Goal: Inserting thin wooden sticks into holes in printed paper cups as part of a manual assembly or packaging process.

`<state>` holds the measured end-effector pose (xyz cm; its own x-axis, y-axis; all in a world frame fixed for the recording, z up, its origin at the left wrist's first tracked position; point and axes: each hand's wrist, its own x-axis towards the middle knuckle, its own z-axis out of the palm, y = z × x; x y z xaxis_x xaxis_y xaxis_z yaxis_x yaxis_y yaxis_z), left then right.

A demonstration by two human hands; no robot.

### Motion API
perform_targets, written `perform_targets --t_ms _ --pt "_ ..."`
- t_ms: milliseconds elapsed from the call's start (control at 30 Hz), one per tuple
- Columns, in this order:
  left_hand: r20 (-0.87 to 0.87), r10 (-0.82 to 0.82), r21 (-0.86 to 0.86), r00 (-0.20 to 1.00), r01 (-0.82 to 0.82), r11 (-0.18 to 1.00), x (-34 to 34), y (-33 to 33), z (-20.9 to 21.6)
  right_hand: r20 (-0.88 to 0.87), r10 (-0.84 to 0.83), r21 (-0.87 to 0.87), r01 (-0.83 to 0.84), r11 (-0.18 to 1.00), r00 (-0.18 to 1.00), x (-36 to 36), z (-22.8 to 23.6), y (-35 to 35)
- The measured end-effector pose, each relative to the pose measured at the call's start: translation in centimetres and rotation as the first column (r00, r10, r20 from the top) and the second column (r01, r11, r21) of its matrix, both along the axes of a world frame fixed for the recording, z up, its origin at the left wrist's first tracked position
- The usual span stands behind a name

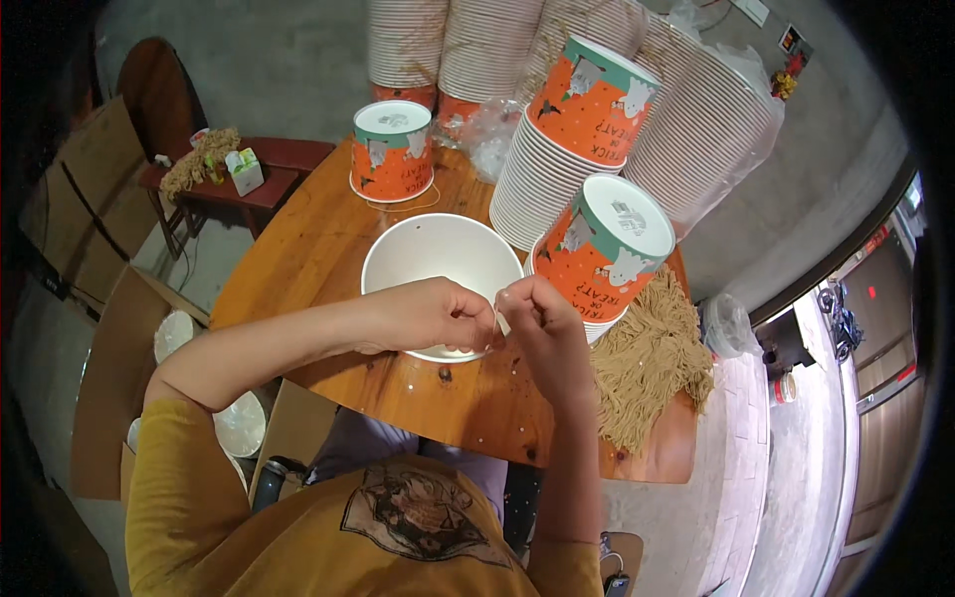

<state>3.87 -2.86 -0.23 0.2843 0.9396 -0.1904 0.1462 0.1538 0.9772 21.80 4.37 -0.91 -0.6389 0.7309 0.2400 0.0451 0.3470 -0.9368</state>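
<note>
An open white paper bucket (pixel 438 244) stands on the wooden table in front of me, a small hole near the far part of its rim. Over its near right rim my two hands meet, fingertips almost touching. My left hand (pixel 443 313) is closed in a pinch, and so is my right hand (pixel 545 328). A thin pale strand seems to run between the fingertips, too small to make out for certain. To the right of my right hand lies a pile of tan cords (pixel 652 358). Close behind that hand an orange and green printed bucket (pixel 597 264) stands upside down on a stack.
Another upside-down printed bucket (pixel 392 164) stands at the back left of the wooden table (pixel 298 249), a loose cord by it. Tall nested bucket stacks (pixel 696 129) line the back. Left below is a cardboard box (pixel 119 368) with buckets inside; beyond is a red bench (pixel 284 164).
</note>
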Motion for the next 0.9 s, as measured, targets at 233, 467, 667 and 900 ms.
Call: perform_targets --t_ms 233,467,667,900 --pt "-0.024 -0.003 -0.035 1.000 0.003 0.999 -0.3 0.4 0.0 0.013 -0.212 -0.024 0.212 0.977 0.977 0.9 -2.8 -0.5" --pt "0.010 0.011 -0.050 1.000 -0.011 0.999 -0.3 0.8 -0.3 -0.144 -0.258 0.099 0.274 0.957 0.955 0.7 -4.0 -2.8" --pt "0.224 0.122 -0.308 0.967 -0.049 0.950 -0.3 0.9 0.4 -0.209 -0.255 0.038 0.268 0.963 0.944 -0.8 -5.1 -5.2" --pt "0.252 0.093 -0.313 0.963 -0.010 0.950 -1.1 1.0 -0.2 -0.318 -0.222 -0.313 0.119 0.942 0.922 0.2 -4.4 -4.3"
